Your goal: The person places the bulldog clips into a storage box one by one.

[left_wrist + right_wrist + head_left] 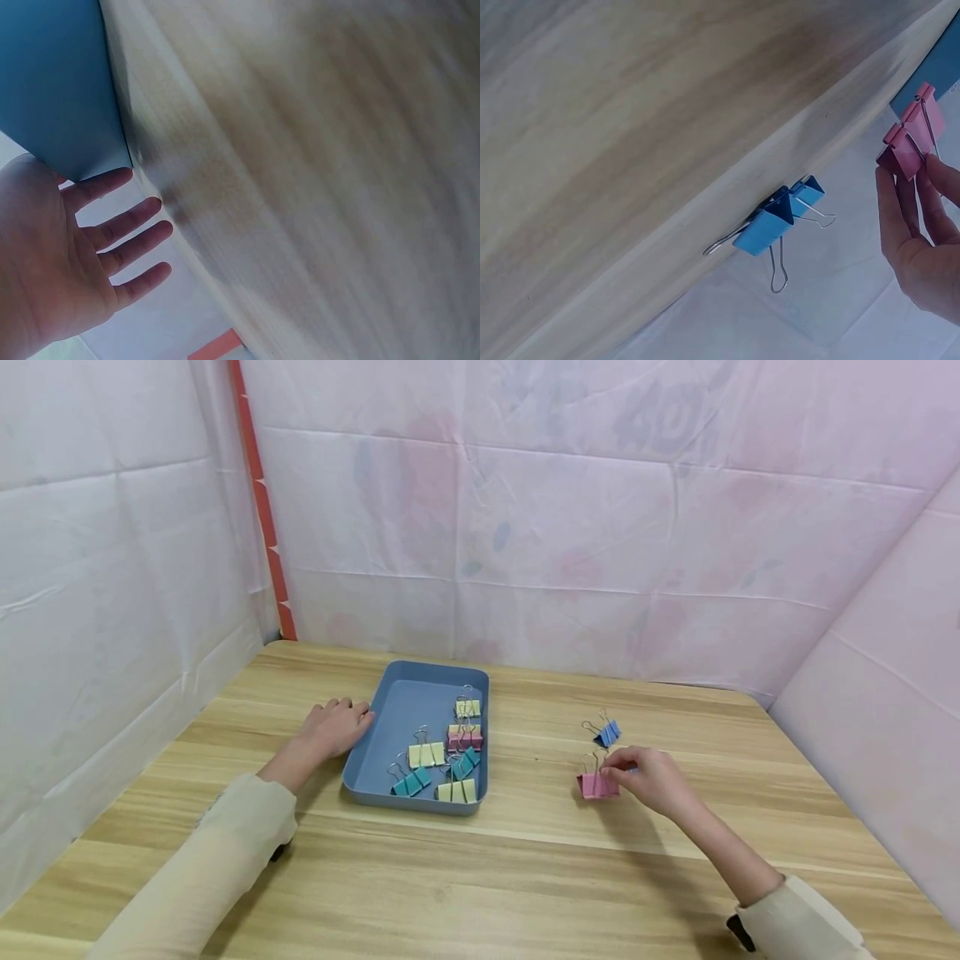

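Note:
My right hand (652, 777) pinches a pink binder clip (597, 785) between thumb and fingers, near its wire handles. In the right wrist view the pink clip (919, 131) is at the right edge, raised off the table. Two blue binder clips (765, 229) stand on the table by that hand; in the head view one blue clip (607, 733) lies just behind it and the other is mostly hidden by the fingers. My left hand (332, 727) rests at the left side of a blue-grey tray (362, 752), its fingers straight in the left wrist view (82, 255).
Inside the tray, toward its right side, are several binder clips: yellow ones (426, 755), teal ones (411, 782) and a pink one (465, 739). White cloth walls (525, 527) surround the wooden table (480, 885) at the back and sides.

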{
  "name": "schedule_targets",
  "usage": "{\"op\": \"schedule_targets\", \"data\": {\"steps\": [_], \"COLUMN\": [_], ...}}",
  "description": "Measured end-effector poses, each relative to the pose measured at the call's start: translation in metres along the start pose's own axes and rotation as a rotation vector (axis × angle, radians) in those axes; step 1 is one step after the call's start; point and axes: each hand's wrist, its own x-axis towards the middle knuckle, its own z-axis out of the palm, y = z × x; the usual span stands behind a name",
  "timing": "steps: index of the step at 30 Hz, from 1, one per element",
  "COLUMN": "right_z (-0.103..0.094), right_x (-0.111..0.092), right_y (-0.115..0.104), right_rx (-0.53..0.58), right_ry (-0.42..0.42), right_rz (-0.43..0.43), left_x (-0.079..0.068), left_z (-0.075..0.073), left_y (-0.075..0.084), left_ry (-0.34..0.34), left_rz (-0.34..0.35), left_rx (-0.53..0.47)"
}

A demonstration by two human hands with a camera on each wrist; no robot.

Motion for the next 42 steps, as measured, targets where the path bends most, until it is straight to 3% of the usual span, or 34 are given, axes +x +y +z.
{"op": "schedule_targets", "data": {"steps": [13, 42], "right_z": [-0.001, -0.001], "right_x": [0.003, 0.016], "right_y": [-0.008, -0.034], "right_rx": [0.046, 0.072], "right_ry": [0.022, 0.062], "right_rz": [0.012, -0.067], "left_x": [-0.001, 0.000], "left_z": [0.002, 0.001], "left_y": [-0.002, -0.001], "left_ry": [-0.004, 0.008], "left_rz": [0.001, 0.015], "left_rx": [0.000, 0.011]}}
